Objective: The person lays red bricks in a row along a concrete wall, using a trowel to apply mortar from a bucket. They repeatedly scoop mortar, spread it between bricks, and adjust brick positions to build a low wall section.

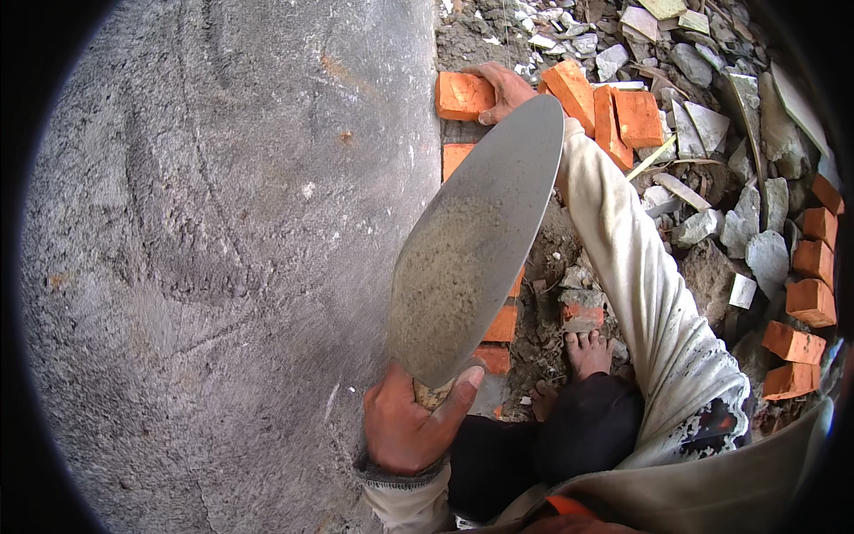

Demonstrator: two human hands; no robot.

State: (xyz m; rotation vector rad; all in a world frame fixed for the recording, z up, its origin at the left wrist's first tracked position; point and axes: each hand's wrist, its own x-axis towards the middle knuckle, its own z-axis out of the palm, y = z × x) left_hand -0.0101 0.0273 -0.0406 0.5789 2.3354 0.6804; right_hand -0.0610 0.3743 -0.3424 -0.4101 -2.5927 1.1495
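My left hand (411,425) is closed round the near end of a large leaf-shaped trowel (489,222). Its grey metal blade points away from me, and dried mortar coats much of the face. Only a bit of tan shows at the grip, between thumb and fingers. Farther off, my right hand (503,92) grips the right end of an orange brick (463,96) against the wall's edge. Below that brick, part of a brick row (500,324) runs along the wall toward me. The trowel blade hides much of this row and my right wrist's left side.
A rough grey cement wall (222,249) fills the left side. Loose orange bricks (639,119) lie beyond my right forearm, amid broken rubble (698,67). More bricks (811,303) line the far right. My bare foot (589,354) stands near a broken brick (583,313).
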